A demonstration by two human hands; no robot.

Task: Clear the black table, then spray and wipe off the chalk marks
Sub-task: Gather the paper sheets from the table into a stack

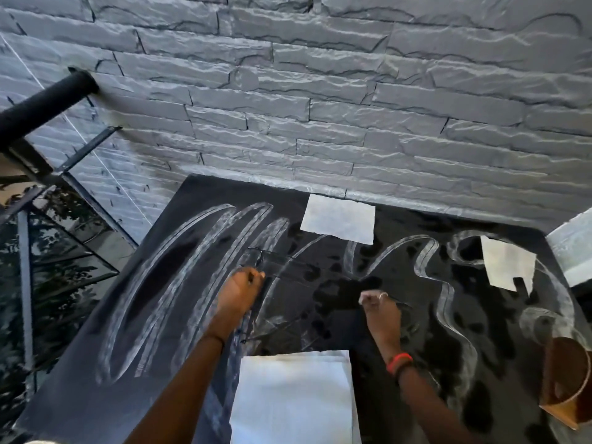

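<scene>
Left hand (242, 288) and right hand (379, 304) curl tight (seemingly pinching a thin clear plastic sheet (285, 302)), the white rectangular paper (338, 222) lying crosswise at twelve o'clock between them.

The black table (80, 405) lies open on its left half. A clear film (288, 302) spans the middle, ringed by a back sheet (338, 223), right sheet (507, 262) and near sheet (294, 395); a wooden stand (565, 379) blocks the right corner.
</scene>
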